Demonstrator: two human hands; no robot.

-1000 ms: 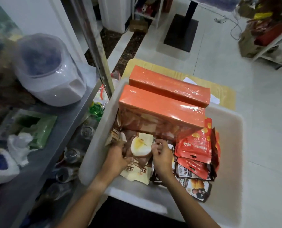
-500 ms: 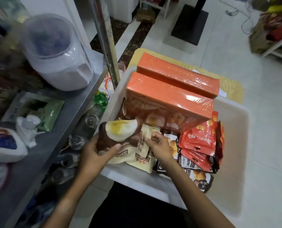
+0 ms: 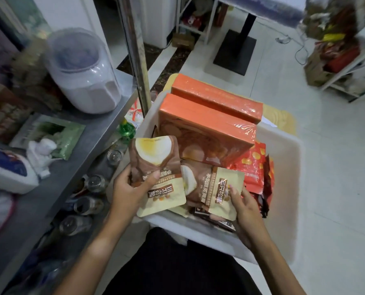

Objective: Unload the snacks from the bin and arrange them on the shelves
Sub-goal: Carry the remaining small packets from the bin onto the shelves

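**Two snack pouches held over the near edge of the bin**

Gripping a glossy brown-and-cream foil snack pouch [image 3: 156,167], the left hand [image 3: 130,190] is curling its fingers behind the pack while the thumb is pressing across its front. The pouch is standing with its long axis roughly upright, its printed text reading upside down, above the near-left corner of the white plastic bin [image 3: 283,209]. The right hand [image 3: 244,211] is pinching a smaller cream foil packet [image 3: 225,193] by its right edge, thumb on the front; this packet is sitting nearly upright, tilted slightly, over the bin's near edge.

Two long orange film-wrapped cardboard boxes [image 3: 209,116] are lying side by side across the bin's far half, their long axes running from the far-left corner toward the right wall. Crinkled red foil packets [image 3: 253,167] are crowding the right side, leaving bare white wall beyond them.

Just beside the bin's left wall, a grey metal shelf [image 3: 85,137] is carrying a clear plastic jar of white powder [image 3: 83,71] near its far edge.
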